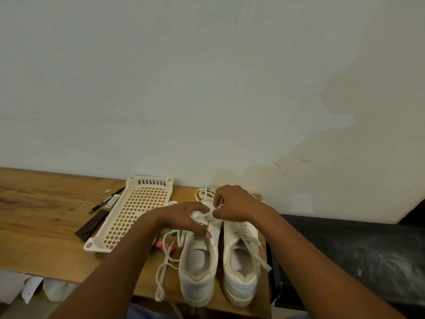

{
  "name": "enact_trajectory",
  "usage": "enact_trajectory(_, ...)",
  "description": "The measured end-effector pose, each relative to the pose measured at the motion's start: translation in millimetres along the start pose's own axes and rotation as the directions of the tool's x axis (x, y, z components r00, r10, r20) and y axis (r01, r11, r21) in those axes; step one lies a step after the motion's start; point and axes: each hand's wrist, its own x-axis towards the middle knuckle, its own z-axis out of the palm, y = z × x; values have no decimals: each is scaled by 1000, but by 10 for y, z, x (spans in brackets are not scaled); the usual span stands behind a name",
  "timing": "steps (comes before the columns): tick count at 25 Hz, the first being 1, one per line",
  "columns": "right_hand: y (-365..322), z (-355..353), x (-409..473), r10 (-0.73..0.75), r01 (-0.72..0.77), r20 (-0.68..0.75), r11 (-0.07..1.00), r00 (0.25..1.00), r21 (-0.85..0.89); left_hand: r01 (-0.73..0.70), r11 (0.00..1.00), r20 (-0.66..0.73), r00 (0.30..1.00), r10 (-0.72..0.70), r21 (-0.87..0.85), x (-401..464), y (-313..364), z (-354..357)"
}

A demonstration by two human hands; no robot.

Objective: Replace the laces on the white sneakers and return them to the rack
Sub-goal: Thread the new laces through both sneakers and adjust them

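Lace (208,216) pinched in my right hand (232,207) should thread flat through the left sneaker (199,268) by the desk's (46,222) right edge while my left hand (184,217), fingers spread, steadies it.

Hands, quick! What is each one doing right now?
Left hand: open, fingers spread over the left sneaker, touching it.
Right hand: pinches a white lace above that sneaker.

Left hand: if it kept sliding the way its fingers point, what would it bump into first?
Probably the right hand, just past the left hand fingers, above the left sneaker. Depth is unclear, so it might instead brush the lace between them.
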Motion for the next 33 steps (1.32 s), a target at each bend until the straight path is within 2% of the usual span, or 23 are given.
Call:
enact_trajectory(1, 14, 74, -1, -8, 24, 81, 979, 997, -203, 2, 1000, -3, 1000, -2, 6, 1, -1, -1)
enact_trajectory(2, 37, 130, 0, -10, 41, 112, 959, 994, -280, 0, 1000, -7, 1000, 0, 7, 0, -1, 1)
enact_trajectory(4, 20, 134, 0, -68, 79, 62, 977, 996, -197, -15, 1000, -15, 1000, 15, 10, -5, -23, -2)
enact_trajectory(6, -24, -1, 17, 10, 17, -113, 971, 994, 239, -30, 999, -10, 999, 31, 20, 0, -49, -8)
enact_trajectory(7, -38, -80, 17, 96, 1, -151, 840, 984, 542, -35, 999, -4, 999, 35, 18, 9, -59, -8)
enact_trajectory(8, -60, -139, 16, 156, -4, -125, 638, 980, 770, -39, 999, 0, 999, 39, 12, 19, -66, -7)
enact_trajectory(9, -78, -167, -2, 174, -21, -80, 511, 981, 859, -41, 999, 2, 999, 41, 6, 32, -76, -7)
enact_trajectory(10, -81, -167, -15, 165, -41, -62, 554, 984, 832, -42, 999, 2, 999, 42, 6, 41, -80, -7)
enact_trajectory(11, -62, -147, -28, 135, -67, -48, 730, 990, 680, -42, 999, 0, 999, 42, 7, 48, -84, -5)
enact_trajectory(12, -28, -85, -36, 90, -80, -9, 925, 996, 371, -43, 999, -3, 999, 43, 4, 56, -89, -3)
enact_trajectory(13, -16, -6, -49, 44, -47, 73, 998, 996, 36, -41, 999, -6, 999, 41, -7, 61, -94, 1)
enact_trajectory(14, 10, 77, -33, 22, 6, 156, 984, 987, -178, -39, 999, -8, 999, 39, -18, 68, -96, 3)
enact_trajectory(15, 31, 135, -3, 5, 37, 180, 972, 984, -230, -39, 999, -9, 999, 39, -22, 74, -101, 4)
enact_trajectory(17, 45, 146, 43, -52, 57, 71, 996, 996, -74, -43, 999, -7, 999, 43, -12, 87, -109, 5)
enact_trajectory(19, 28, 36, 51, -5, 36, -115, 964, 993, 263, -49, 999, 0, 999, 49, 12, 95, -121, 2)
enact_trajectory(21, -3, -70, 36, 106, 19, -159, 775, 982, 632, -52, 999, 3, 999, 52, 9, 104, -142, 0)
enact_trajectory(23, -39, -115, 10, 163, -45, -68, 603, 984, 797, -53, 999, 3, 999, 53, -9, 107, -149, 2)
enact_trajectory(24, -40, -95, 14, 163, -91, -15, 624, 987, 776, -54, 999, 1, 999, 54, -5, 108, -149, 4)
enact_trajectory(25, -36, -67, 10, 153, -132, 26, 736, 988, 664, -55, 998, 0, 998, 55, 1, 111, -151, 4)
enact_trajectory(27, 6, 45, 13, 103, -116, 107, 985, 989, 125, -55, 998, -6, 998, 55, -3, 116, -145, 4)
enact_trajectory(28, 13, 111, 9, 77, -56, 151, 988, 985, -142, -55, 998, -10, 998, 55, -5, 118, -143, 5)
enact_trajectory(29, 13, 152, 4, 64, -14, 185, 966, 981, -259, -52, 999, -11, 999, 52, -4, 120, -147, 4)
enact_trajectory(33, 47, 86, 56, 3, 4, 102, 998, 995, -69, -48, 999, 5, 999, 48, -8, 128, -178, 9)
